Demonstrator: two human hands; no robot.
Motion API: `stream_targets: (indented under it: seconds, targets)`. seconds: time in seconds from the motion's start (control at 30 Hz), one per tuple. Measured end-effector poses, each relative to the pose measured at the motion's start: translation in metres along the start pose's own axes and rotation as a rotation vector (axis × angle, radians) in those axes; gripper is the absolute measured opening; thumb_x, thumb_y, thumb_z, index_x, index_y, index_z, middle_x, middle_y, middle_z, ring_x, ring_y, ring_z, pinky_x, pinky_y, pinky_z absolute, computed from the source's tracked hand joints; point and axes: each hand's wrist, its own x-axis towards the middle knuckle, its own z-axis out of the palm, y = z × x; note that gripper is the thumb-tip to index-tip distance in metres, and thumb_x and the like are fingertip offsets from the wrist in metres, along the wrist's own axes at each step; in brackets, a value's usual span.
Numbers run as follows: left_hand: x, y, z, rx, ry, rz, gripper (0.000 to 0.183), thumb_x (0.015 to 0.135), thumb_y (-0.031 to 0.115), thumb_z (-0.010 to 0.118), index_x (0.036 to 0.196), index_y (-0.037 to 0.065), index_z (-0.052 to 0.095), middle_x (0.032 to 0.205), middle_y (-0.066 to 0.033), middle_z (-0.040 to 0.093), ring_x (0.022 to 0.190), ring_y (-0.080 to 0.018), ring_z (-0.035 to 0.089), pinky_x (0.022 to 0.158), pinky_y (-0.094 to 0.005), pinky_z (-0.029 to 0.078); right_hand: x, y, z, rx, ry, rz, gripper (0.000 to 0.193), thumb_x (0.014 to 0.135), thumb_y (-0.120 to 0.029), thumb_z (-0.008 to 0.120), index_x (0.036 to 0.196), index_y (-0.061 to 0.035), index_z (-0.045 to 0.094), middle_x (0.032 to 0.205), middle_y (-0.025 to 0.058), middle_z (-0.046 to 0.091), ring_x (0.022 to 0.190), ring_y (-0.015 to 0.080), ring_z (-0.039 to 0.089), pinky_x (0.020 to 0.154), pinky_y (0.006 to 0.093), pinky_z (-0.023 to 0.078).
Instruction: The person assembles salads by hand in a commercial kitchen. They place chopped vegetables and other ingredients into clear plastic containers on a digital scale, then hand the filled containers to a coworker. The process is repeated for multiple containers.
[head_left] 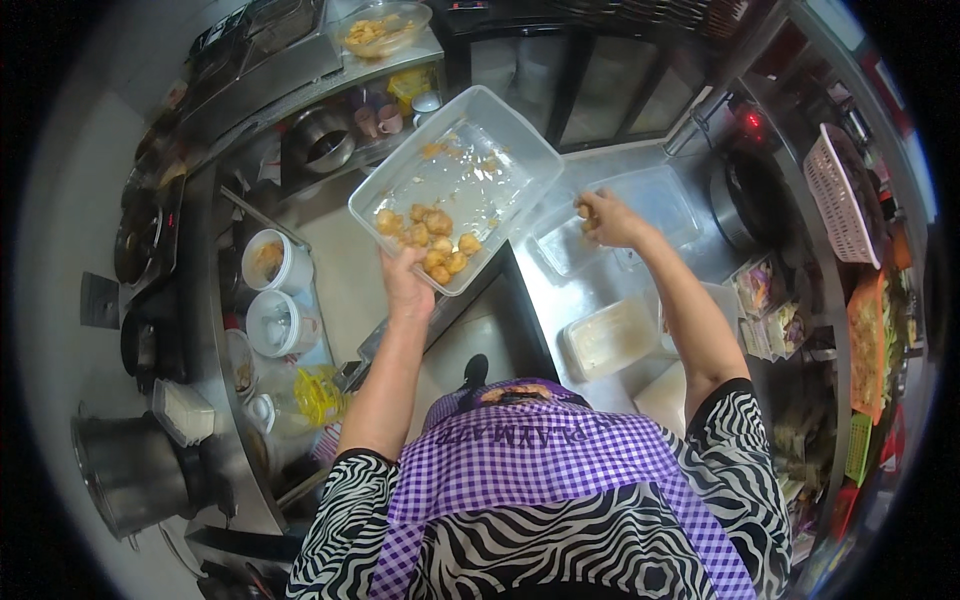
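Observation:
My left hand [408, 283] grips the near corner of a clear plastic tub [517, 120], holding it tilted above the gap between the counters. Several golden-brown fried balls [437, 222] have gathered in the tub's near end, and oily crumbs stick to its floor. Over on the right, my right hand [612, 219] is closed in a pinch above a flat clear plastic container [672, 200] on the steel counter. Between its fingertips is a small brownish piece that looks like one of the fried balls, partly hidden by the fingers.
A lidded, pale-filled container [612, 338] sits on the steel counter [550, 290]. Two white tubs [283, 322] stand on the left. At the back is a bowl of fried food [383, 30]; a dark pot [745, 200] and pink basket [838, 195] are right.

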Motion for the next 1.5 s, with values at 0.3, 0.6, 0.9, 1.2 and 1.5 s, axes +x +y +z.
stream_targets:
  seconds: [0.3,0.6,0.9,1.2,1.5]
  targets:
    - [-0.017,-0.006,0.014,-0.042,-0.083,-0.084,0.074,0.064,0.000,0.055,0.135,0.004,0.037,0.126,-0.0118,0.049,0.120,-0.0287,0.050,0.105,-0.0429,0.042,-0.010,-0.153,0.011,-0.032,0.069,-0.349,0.061,0.074,-0.015,0.076,0.128,-0.0143,0.048,0.126,0.0142,0.049,0.106,0.0315,0.059,0.089,0.0425,0.050]
    - [-0.019,-0.022,0.032,-0.061,-0.150,-0.163,0.077,0.063,-0.002,0.052,0.138,0.004,0.033,0.129,-0.0109,0.046,0.123,-0.0264,0.046,0.106,-0.0397,0.039,0.011,-0.166,0.055,-0.357,-0.104,-0.177,0.083,0.063,-0.021,0.082,0.131,-0.0142,0.036,0.128,0.0174,0.040,0.107,0.0422,0.056,0.088,0.0441,0.052]
    - [-0.019,-0.029,0.034,0.012,-0.079,-0.106,0.075,0.063,-0.001,0.053,0.136,0.004,0.034,0.124,-0.0087,0.045,0.119,-0.0231,0.045,0.106,-0.0377,0.036,0.021,-0.147,0.062,-0.191,-0.034,-0.117,0.065,0.064,-0.019,0.080,0.119,-0.0168,0.047,0.119,0.0228,0.043,0.096,0.0438,0.060,0.085,0.0452,0.052]
    - [-0.012,-0.034,0.033,0.052,-0.038,-0.106,0.070,0.066,0.000,0.054,0.134,0.005,0.037,0.117,-0.0070,0.046,0.112,-0.0203,0.048,0.100,-0.0350,0.040,0.023,-0.130,0.039,0.011,0.088,-0.240,0.054,0.066,-0.014,0.075,0.113,-0.0148,0.050,0.110,0.0202,0.047,0.094,0.0393,0.058,0.083,0.0428,0.051]
    - [0.012,-0.037,-0.011,0.017,0.095,-0.038,0.057,0.070,0.000,0.055,0.125,0.005,0.042,0.108,-0.0062,0.048,0.098,-0.0184,0.053,0.093,-0.0333,0.045,-0.016,-0.062,-0.027,0.008,0.113,0.092,0.051,0.069,-0.012,0.073,0.114,-0.0102,0.050,0.109,0.0174,0.050,0.101,0.0349,0.055,0.093,0.0422,0.046]
